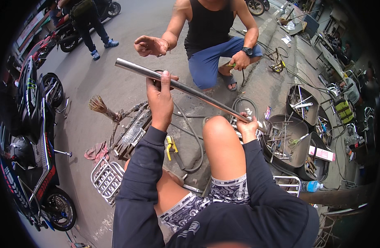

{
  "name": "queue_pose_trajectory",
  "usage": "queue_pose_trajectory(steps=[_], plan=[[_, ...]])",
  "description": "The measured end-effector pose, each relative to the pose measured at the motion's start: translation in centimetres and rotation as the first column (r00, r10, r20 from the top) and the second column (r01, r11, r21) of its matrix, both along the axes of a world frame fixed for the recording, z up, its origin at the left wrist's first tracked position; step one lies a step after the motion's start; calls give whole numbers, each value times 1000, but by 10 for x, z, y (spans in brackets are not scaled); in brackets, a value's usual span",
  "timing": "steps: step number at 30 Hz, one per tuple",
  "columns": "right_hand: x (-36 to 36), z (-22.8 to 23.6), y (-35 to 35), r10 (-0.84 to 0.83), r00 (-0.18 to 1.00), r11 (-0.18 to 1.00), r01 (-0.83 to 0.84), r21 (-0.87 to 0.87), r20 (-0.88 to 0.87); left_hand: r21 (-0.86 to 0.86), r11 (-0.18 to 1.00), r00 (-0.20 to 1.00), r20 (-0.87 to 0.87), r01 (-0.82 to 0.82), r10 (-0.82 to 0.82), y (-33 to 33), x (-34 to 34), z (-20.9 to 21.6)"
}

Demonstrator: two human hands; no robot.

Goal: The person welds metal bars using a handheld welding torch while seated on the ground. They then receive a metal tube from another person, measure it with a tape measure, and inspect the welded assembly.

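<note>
A shiny metal pipe (pixel 202 96) slants across in front of me, its far left end higher. My left hand (pixel 160 101) is closed around it left of the middle, thumb along the near side. Close to its right end my right hand (pixel 247 127) grips the pipe above my knee. Beyond the pipe a crouching person in a black tank top (pixel 210 25) holds out an open hand (pixel 152 45) near the pipe's left end. That person's other hand (pixel 240 60) holds a small green-handled thing. On the ground lies a yellow welding clamp (pixel 171 147) with a cable.
At right stand black tool cases (pixel 299 165) full of tools, with scissors (pixel 298 139) and a water bottle (pixel 311 186). A blackened metal stand (pixel 134 132), a broom (pixel 102 106) and a metal rack (pixel 107 177) lie left. A motorcycle (pixel 37 140) is parked far left; cables (pixel 203 153) cross the ground.
</note>
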State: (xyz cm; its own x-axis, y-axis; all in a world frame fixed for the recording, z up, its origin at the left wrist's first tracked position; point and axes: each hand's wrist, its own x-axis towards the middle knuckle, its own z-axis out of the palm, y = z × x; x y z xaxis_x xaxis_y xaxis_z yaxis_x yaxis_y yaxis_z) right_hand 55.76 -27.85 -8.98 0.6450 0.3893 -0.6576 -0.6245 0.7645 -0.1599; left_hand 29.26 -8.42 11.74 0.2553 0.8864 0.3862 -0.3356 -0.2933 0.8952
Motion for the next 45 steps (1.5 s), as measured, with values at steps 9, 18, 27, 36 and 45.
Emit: queue_pose_trajectory(steps=[9, 18, 27, 36, 45], plan=[[8, -45, -7, -4, 994, 998, 12, 63, -111, -211, 960, 973, -94, 186, -209, -18, -1, -3], [7, -44, -6, 51, 993, 998, -48, 27, -106, -243, 950, 972, -77, 195, -220, -5, 5, -17], [7, -51, -5, 49, 995, 997, -54, -61, -89, -222, 957, 962, -156, 186, -223, -11, 9, -20], [-8, -54, -6, 56, 989, 995, -66, -73, -138, -167, 966, 935, -264, 198, -237, -25, 10, -18], [-12, -71, -2, 117, 982, 992, -123, -28, -150, -189, 965, 963, -162, 184, -216, -28, 22, -28]])
